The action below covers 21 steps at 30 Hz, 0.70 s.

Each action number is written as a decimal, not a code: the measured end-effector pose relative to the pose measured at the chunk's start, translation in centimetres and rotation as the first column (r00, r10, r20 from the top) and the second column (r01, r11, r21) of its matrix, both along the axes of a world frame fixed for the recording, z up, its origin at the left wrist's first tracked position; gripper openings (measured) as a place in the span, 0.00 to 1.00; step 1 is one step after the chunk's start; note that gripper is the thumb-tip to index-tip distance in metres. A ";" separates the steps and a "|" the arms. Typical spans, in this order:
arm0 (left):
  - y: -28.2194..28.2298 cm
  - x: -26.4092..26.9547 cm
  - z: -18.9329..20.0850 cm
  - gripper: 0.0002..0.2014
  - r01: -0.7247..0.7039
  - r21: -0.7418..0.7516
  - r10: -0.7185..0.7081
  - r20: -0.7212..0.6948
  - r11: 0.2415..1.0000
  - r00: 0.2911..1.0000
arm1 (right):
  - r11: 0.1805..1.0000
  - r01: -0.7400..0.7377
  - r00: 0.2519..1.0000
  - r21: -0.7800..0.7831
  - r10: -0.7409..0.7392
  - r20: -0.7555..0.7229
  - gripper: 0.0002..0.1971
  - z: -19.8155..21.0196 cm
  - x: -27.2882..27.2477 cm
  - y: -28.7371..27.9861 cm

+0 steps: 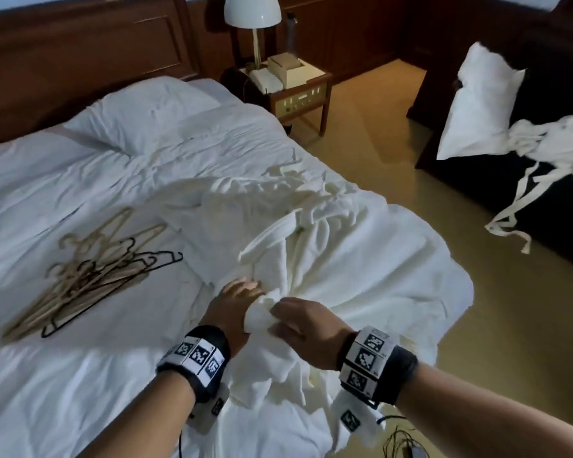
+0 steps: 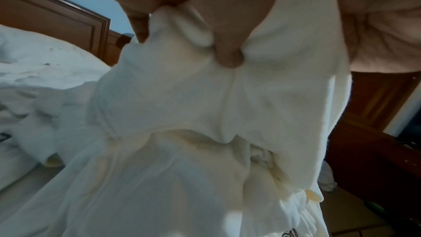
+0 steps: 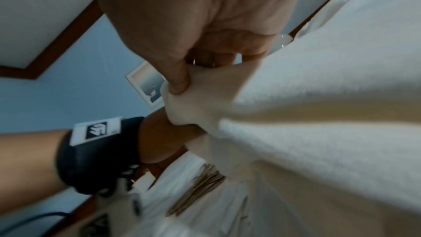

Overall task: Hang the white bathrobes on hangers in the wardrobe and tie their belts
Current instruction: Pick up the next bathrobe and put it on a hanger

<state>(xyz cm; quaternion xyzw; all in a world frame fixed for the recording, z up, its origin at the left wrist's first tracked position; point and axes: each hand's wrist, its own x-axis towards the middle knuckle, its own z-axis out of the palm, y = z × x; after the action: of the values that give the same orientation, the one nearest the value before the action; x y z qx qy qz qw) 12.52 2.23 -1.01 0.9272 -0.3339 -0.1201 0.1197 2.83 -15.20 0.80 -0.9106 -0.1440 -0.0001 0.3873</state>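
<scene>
Hands meet at the near edge of the bed (image 1: 47,200), both gripping the same bunched fold of the white bathrobe (image 1: 315,259). The right hand (image 1: 306,328) pinches the cloth between thumb and curled fingers, as the right wrist view shows plainly; the left hand (image 1: 237,302) holds the fold just beside it, its thumb pressed into the fabric in the left wrist view. The two hands touch or nearly touch across that fold.

From this grip the bathrobe runs away from the person, its long axis stretching up the bed toward the pillow (image 1: 136,117), with some cloth also hanging down over the bed's near edge. Which part of the garment is held, collar or hem or sleeve, cannot be told; the folds hide it.

The hangers (image 1: 90,272) lie in a loose heap on the bed to the left, well apart from the robe's grip point and nearer the left hand, so that hand seems better placed to fetch one.

Farther off to the right, a second bathrobe (image 1: 556,143) lies on a dark chair, belt ends trailing to the floor. No wardrobe shows in any view.
</scene>
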 end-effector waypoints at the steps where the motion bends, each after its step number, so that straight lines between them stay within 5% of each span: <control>1: -0.3 -0.1 0.1 0.28 -0.004 0.039 0.007 -0.063 0.999 0.998 | 1.000 0.021 1.000 0.010 -0.021 -0.018 0.08 -0.1 -0.1 -0.3; 6: 1.2 -1.2 1.4 0.14 -0.143 -0.033 0.135 -0.194 0.989 0.972 | 0.957 0.157 0.978 -0.243 -0.185 -0.096 0.27 -2.1 -0.7 -3.0; 10: 2.0 -3.0 2.1 0.15 -0.109 0.004 0.109 -0.127 0.994 0.986 | 0.792 0.197 0.951 -0.578 -0.297 -0.083 0.54 -3.7 -0.8 -5.9; 14: 3.8 -4.5 2.4 0.17 -0.223 0.007 0.219 -0.214 0.975 0.952 | 0.640 0.244 0.904 -0.728 -0.423 -0.069 0.65 -3.7 0.4 -8.9; 19: 2.7 -3.9 5.1 0.19 -0.436 -0.236 0.365 -0.293 0.868 0.884 | 0.797 0.118 0.961 -0.592 -0.241 -0.132 0.74 -2.2 -0.4 -6.8; 21: 1.6 -2.9 6.8 0.19 -0.465 -0.317 0.396 -0.258 0.827 0.881 | 0.796 0.127 0.961 -0.592 -0.247 -0.126 0.64 -0.9 0.0 -6.0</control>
<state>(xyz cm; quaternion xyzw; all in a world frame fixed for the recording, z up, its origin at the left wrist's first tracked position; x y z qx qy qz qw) 9.59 3.83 5.78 0.9242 -0.1195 -0.1087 0.3459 2.87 -21.19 -0.12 -0.9901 -0.0069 0.0954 0.1029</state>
